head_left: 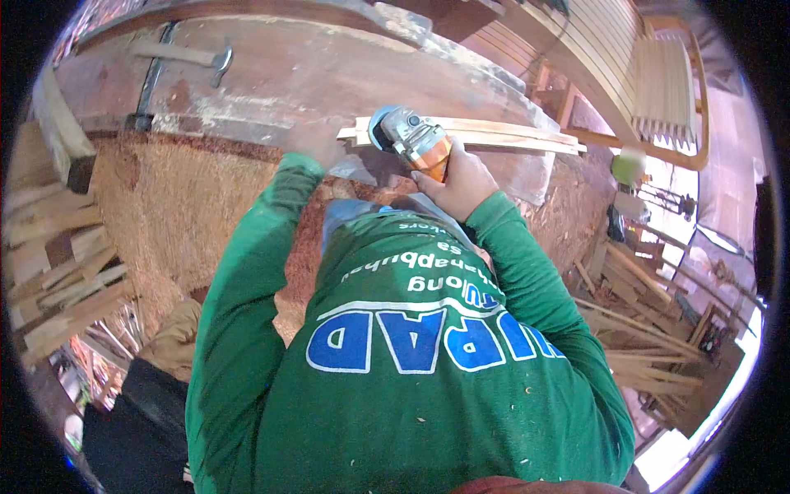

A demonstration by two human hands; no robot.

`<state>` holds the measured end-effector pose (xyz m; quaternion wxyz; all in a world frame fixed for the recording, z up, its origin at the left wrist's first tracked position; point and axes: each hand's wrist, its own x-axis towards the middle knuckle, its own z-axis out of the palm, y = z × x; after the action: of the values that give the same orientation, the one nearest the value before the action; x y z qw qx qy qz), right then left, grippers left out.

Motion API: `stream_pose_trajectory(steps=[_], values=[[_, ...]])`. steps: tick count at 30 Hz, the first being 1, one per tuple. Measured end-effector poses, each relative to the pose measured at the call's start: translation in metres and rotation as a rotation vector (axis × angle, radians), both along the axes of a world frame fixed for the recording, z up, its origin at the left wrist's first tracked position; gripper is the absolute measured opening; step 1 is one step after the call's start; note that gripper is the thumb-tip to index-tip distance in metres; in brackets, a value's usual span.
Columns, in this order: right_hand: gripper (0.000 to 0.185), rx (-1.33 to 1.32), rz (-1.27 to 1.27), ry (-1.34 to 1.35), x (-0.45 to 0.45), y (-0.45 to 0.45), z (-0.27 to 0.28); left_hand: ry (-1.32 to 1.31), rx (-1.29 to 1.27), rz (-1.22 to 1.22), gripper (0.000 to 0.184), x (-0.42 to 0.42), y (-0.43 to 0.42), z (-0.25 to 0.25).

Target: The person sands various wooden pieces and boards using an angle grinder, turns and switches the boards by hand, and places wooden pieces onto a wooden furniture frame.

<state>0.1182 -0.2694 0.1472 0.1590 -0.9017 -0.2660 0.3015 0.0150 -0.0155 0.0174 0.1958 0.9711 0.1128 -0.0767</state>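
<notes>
I have the right hand (461, 183) closed around the angle grinder (423, 146), its disc (381, 126) just ahead of the fingers, over the wooden strips (502, 132). I can't tell whether the disc touches wood. The left hand (317, 146) blurs near the strips' end; I can't tell whether its fingers pinch or spread. I'd want light, even pressure, a steady disc angle and those left fingers well clear.

A hand could pass over the bench (271, 95) between the hammer (185, 54) and the strips (510, 137), but the grinder (418, 138) blocks the way near the strips' left end, a beam (64, 136) stands at the bench's left end, and slats (597, 70) stand in the way at upper right.
</notes>
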Motion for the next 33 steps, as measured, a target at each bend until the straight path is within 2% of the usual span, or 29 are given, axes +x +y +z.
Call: stream_pose_trajectory(steps=[1, 2, 4, 6, 8, 10, 13, 15, 18, 21, 22, 24, 26, 29, 33], values=[[0.069, -0.002, -0.026, -0.001, 0.003, -0.009, 0.002, -0.063, -0.008, -0.011, 0.039, 0.000, 0.000, -0.002], [0.069, -0.005, -0.054, -0.004, 0.007, -0.019, 0.004, 0.072, -0.041, 0.036, 0.045, 0.003, 0.000, -0.004], [0.069, -0.015, -0.123, -0.017, 0.015, -0.043, 0.009, -0.002, -0.058, -0.018, 0.046, 0.001, 0.006, -0.021], [0.069, -0.025, -0.202, -0.042, 0.025, -0.071, 0.011, 0.164, 0.018, 0.051, 0.045, 0.006, -0.001, 0.002], [0.069, -0.012, -0.281, -0.068, 0.041, -0.105, 0.009, 0.044, 0.065, 0.021, 0.044, 0.002, 0.000, -0.005], [0.068, -0.013, -0.360, -0.087, 0.059, -0.141, 0.003, 0.049, 0.092, 0.033, 0.042, -0.001, 0.002, -0.019], [0.071, 0.052, -0.394, -0.184, 0.090, -0.198, -0.019, 0.115, 0.118, 0.029, 0.039, 0.001, 0.000, -0.012], [0.077, 0.017, -0.477, -0.158, 0.110, -0.229, -0.018, 0.165, 0.182, 0.032, 0.039, 0.002, 0.002, -0.017], [0.078, 0.011, -0.565, -0.179, 0.136, -0.267, -0.006, -0.058, 0.085, -0.008, 0.041, -0.007, 0.011, -0.038], [0.078, 0.068, -0.611, -0.196, 0.162, -0.315, -0.025, 0.027, 0.148, -0.005, 0.040, -0.006, 0.010, -0.032], [0.077, -0.011, -0.660, -0.198, 0.170, -0.327, -0.025, 0.030, 0.162, -0.006, 0.040, -0.005, 0.009, -0.029], [0.077, -0.004, -0.668, -0.203, 0.189, -0.364, -0.042, 0.041, 0.188, -0.008, 0.040, -0.006, 0.007, -0.025], [0.078, -0.010, -0.667, -0.177, 0.204, -0.382, -0.050, 0.069, 0.210, -0.023, 0.040, -0.005, 0.008, -0.025], [0.076, 0.213, -0.594, -0.117, 0.186, -0.336, -0.020, 0.075, 0.254, -0.046, 0.039, 0.001, 0.005, -0.016], [0.066, 0.083, -0.565, -0.208, 0.194, -0.350, -0.044, 0.226, 0.256, 0.029, 0.037, 0.003, 0.005, -0.020]])
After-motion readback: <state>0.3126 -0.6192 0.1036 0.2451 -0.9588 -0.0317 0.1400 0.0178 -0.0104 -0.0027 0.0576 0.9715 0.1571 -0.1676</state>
